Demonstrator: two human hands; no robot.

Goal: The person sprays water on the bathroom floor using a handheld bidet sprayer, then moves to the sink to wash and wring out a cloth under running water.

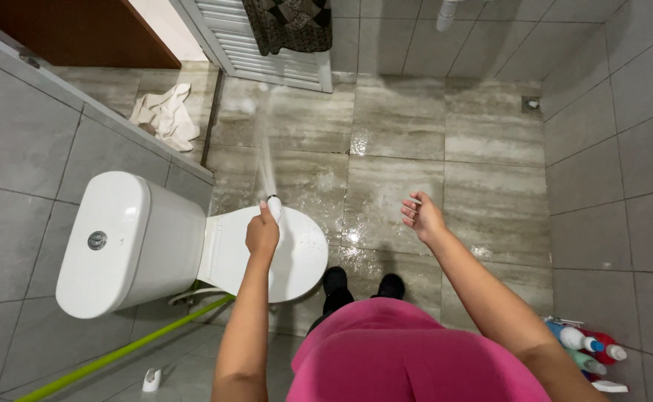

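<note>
We see the tiled floor [415, 149] ahead of both hands, wet and glossy, the widest thing in view; the spray lands far out from the left grip near the louvred door [267, 52], so the nozzle is tilted up and away to reach it. White toilet [140, 238] sits just left of and under the left hand [261, 237], lid down, cistern against the wall. That left grip is clamped round a white spray head [273, 206], thumb on top; we judge the hose runs down behind the wrist, hidden. Right hand [423, 217] hangs free to the right of the sprayer, fingers loosely curled and apart, holding nothing, likely for balance. A green pole [118, 353] lies low-left of the left arm, its ends cut off. Crumpled white cloth [165, 115] far up-left. Cleaner bottles [587, 348] below the right arm by the wall, partly cut off. Small white object [151, 381] near the pole, too small to tell
</note>
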